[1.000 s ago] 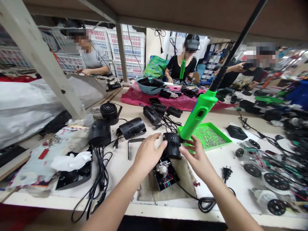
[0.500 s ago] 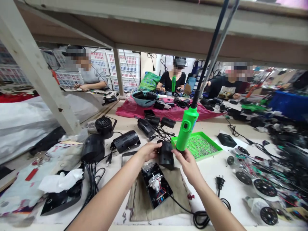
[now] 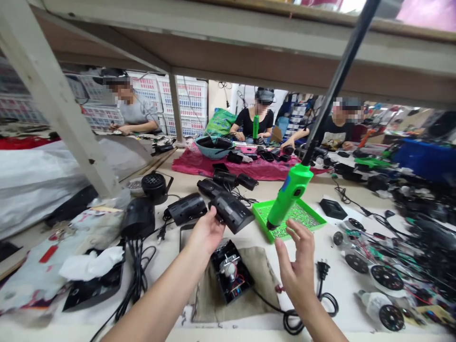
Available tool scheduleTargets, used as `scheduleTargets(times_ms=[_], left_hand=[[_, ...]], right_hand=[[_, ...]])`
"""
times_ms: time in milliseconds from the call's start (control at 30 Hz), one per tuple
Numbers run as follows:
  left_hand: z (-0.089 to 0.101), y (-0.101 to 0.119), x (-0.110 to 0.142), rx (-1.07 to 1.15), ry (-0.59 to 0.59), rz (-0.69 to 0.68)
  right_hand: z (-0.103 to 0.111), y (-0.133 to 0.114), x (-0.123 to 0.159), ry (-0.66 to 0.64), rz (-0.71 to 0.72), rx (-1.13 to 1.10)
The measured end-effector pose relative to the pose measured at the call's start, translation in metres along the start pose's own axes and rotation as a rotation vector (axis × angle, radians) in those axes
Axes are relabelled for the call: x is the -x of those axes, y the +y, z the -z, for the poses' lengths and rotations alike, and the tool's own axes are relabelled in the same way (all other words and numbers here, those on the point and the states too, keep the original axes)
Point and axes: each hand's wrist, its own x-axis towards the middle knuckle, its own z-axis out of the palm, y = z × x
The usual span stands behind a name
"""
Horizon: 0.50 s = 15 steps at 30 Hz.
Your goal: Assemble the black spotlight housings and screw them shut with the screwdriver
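My left hand (image 3: pixel 207 232) grips a black curved housing cover (image 3: pixel 233 212) by its near left edge, above the bench. My right hand (image 3: pixel 298 266) holds nothing, its fingers spread just below a hanging green electric screwdriver (image 3: pixel 291 192). The screwdriver tilts over a green tray (image 3: pixel 261 223) of small metal parts; whether any fingertip touches it I cannot tell. Between my forearms lies an open black housing (image 3: pixel 231 273) with a motor and red and blue wires inside. It rests on a brownish cloth (image 3: pixel 265 268), its black cord running right to a coil.
Assembled black lamp-like units (image 3: pixel 187 209) lie at left and behind. Wired parts with black discs (image 3: pixel 388 278) crowd the right side. A white post (image 3: pixel 67 104) and an overhead shelf (image 3: pixel 228 28) frame the bench. Several people sit opposite, beyond a pink cloth (image 3: pixel 188 164).
My left hand has lifted the cover up and left, tilting it. The right hand has left the cover and opened, moving right. The screwdriver has swung right.
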Motion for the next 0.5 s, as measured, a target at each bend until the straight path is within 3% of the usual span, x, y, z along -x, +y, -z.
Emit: scheduleTargets(times_ms=[100, 200, 400, 500], left_hand=[[-0.004, 0.003, 0.029, -0.037, -0.115, -0.084], [-0.009, 0.007, 0.055, -0.075, -0.235, -0.128], [0.001, 0.013, 0.079, -0.082, -0.409, -0.121], [0.012, 0.010, 0.083, -0.078, -0.429, -0.099]], right_hand=[[0.004, -0.031, -0.002, -0.199, 0.179, 0.104], [0.001, -0.056, -0.011, -0.369, 0.269, 0.188], [-0.004, -0.085, -0.006, -0.341, 0.348, 0.422], [-0.004, -0.090, 0.005, -0.306, 0.345, 0.541]])
